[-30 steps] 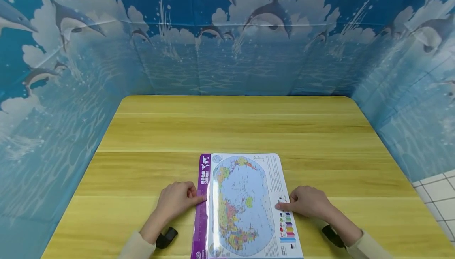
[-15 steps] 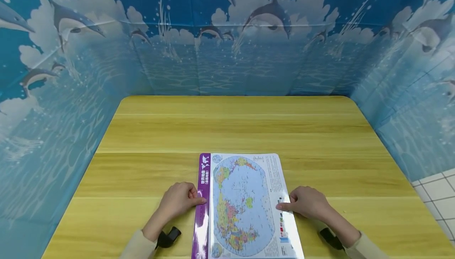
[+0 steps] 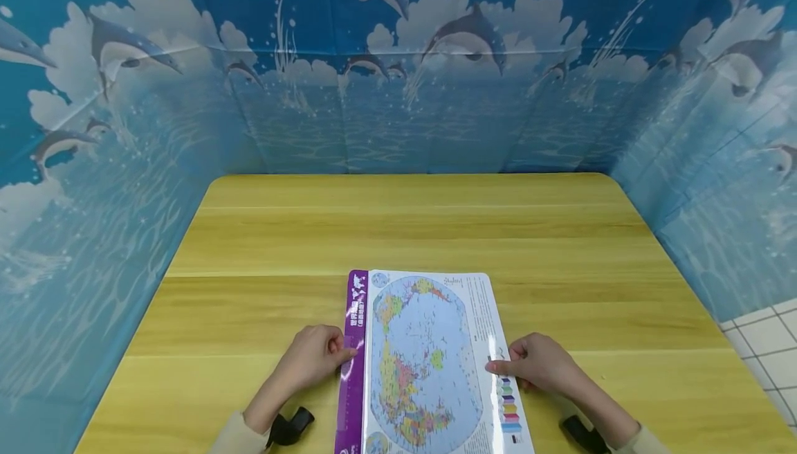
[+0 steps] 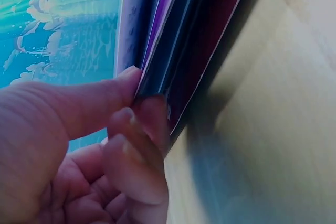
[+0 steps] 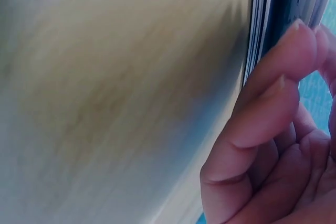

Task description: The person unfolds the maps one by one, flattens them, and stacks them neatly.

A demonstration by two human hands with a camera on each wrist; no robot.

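Note:
A glossy world map (image 3: 429, 343) with a purple band (image 3: 352, 385) down its left side lies sideways near the table's front edge. Several thin layers show at its edges in both wrist views, among them a dark red one (image 4: 210, 30). My left hand (image 3: 316, 357) pinches the purple edge, thumb on top and fingers at the side. In the left wrist view the fingertips (image 4: 152, 114) reach under the upper layers. On the opposite edge, my right hand (image 3: 544, 364) pinches the map, thumb above; its curled fingers (image 5: 273, 93) lie against the layered edge.
The yellow wooden table (image 3: 405, 225) stretches behind and to both sides of the map. A dolphin-printed curtain (image 3: 398, 108) surrounds the table's back and sides. Black wrist straps (image 3: 291, 426) hang below both wrists, close to the tabletop. White tiles (image 3: 762, 343) show at the right.
Light reflections have shifted across the glossy map. The head view has tilted slightly, and both hands keep their hold on the side edges with hardly any movement.

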